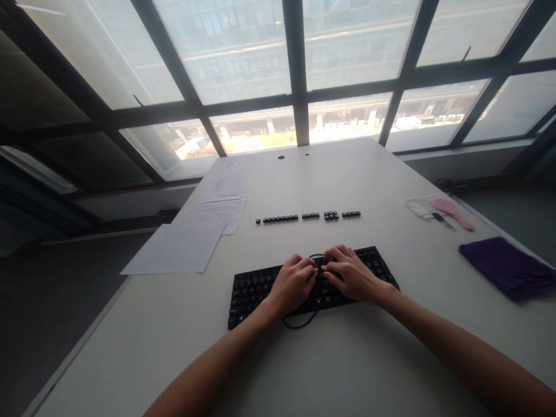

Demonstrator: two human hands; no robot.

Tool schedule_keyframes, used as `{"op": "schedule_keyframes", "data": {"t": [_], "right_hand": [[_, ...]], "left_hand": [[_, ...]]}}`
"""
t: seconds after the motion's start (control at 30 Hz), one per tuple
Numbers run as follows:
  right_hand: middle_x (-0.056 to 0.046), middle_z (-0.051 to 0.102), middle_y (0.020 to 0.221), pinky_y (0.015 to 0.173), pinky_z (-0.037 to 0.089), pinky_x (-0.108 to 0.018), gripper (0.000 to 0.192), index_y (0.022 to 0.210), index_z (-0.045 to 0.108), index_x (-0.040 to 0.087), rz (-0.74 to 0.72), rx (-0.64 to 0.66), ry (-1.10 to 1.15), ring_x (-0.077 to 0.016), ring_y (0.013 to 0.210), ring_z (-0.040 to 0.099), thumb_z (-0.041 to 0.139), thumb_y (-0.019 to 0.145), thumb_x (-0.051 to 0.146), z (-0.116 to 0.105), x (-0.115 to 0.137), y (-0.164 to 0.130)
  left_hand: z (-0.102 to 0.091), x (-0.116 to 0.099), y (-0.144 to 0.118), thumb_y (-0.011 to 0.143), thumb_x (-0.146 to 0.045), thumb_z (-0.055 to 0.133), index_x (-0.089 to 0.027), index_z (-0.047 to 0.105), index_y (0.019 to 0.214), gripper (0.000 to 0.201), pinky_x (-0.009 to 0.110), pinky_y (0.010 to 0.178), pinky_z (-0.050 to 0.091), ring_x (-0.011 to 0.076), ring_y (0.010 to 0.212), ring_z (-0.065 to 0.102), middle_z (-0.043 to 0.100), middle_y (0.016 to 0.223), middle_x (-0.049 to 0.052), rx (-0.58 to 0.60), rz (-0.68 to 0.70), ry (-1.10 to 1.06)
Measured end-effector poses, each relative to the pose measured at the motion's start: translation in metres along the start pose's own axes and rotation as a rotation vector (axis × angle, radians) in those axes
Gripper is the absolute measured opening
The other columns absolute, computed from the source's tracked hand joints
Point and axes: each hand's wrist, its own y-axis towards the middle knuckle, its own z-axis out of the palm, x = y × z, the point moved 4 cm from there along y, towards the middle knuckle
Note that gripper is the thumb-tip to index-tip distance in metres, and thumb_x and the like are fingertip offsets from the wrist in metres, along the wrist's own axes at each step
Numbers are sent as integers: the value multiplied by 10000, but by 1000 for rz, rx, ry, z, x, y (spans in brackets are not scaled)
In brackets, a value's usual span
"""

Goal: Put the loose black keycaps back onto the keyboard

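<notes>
A black keyboard [252, 292] lies at a slight slant on the white table, its right end farther from me. My left hand [296, 281] rests over its middle with the fingers curled in against the keys and upper edge. Close beside it, my right hand [347, 271] is bent over the same upper part, thumb and fingers drawn together. Both hands grip the keyboard; whether a single keycap is between the fingertips is hidden. A dark cable [299, 325] loops out from under the front edge. Beyond the keyboard, loose black keycaps [280, 219] stand in a row of separate groups.
Printed paper sheets [174, 249] overlap along the table's left side. At the right lie a folded purple cloth [506, 267], a pink brush-like item [450, 211] and a small tool with a black part [441, 218]. Large windows [347, 43] rise behind the white table [304, 185].
</notes>
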Motion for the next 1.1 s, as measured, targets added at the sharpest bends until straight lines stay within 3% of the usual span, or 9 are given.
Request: {"op": "schedule_keyframes", "data": {"t": [0.13, 0.3, 0.43, 0.57, 0.7, 0.9, 1.1], "right_hand": [[-92, 653, 1088, 941, 465, -454, 171, 1072, 711, 218, -2, -26, 26, -263, 1048, 551, 614, 982, 326, 5, 0, -7], [-84, 679, 1034, 925, 481, -412, 188, 1106, 696, 205, 79, -194, 58, -249, 1005, 574, 540, 1006, 235, -10, -19, -8], [-93, 677, 996, 931, 484, -406, 196, 1056, 732, 185, 242, -268, -64, -265, 1007, 572, 558, 964, 177, -24, -67, 20], [-132, 658, 1075, 925, 475, -406, 228, 1063, 760, 176, 343, -132, -262, -290, 1049, 545, 555, 967, 199, -21, -113, 61], [-166, 649, 1069, 849, 472, -402, 211, 970, 782, 178, 326, -59, -317, -312, 1042, 528, 572, 956, 196, -12, -135, 88], [-172, 669, 1047, 853, 435, -400, 218, 857, 777, 174, 228, -1, -313, -312, 1049, 523, 580, 951, 161, -3, -140, 94], [-106, 730, 912, 874, 419, -380, 221, 779, 758, 186, 151, 9, -222, -267, 973, 571, 610, 929, 117, 2, -138, 91]], "left_hand": [[0, 1, -2, 982, -198, 564, -210, 689, 1008, 129, 417, 950, 506, 237, 1014, 581, 711, 1068, 53, -6, -21, -8], [-8, 12, 14, 955, -197, 615, -221, 703, 1110, 181, 392, 931, 511, 236, 1012, 594, 717, 1075, 51, -59, -68, -4], [-7, 32, 64, 937, -219, 655, -207, 748, 1096, 185, 402, 998, 479, 232, 1008, 617, 737, 1071, 58, -106, -107, 66], [11, 55, 126, 939, -213, 656, -210, 771, 1112, 208, 371, 998, 462, 232, 1016, 612, 733, 1088, 71, -82, -205, 165], [33, 66, 163, 927, -189, 661, -229, 793, 1071, 199, 358, 928, 473, 245, 994, 580, 717, 1035, 84, -44, -216, 207], [53, 68, 172, 957, -235, 615, -236, 812, 904, 204, 374, 898, 463, 264, 1030, 536, 678, 1015, 104, 20, -197, 255], [53, 69, 167, 957, -177, 574, -217, 812, 865, 258, 382, 921, 454, 258, 992, 567, 733, 992, 97, 44, -194, 239]]}}
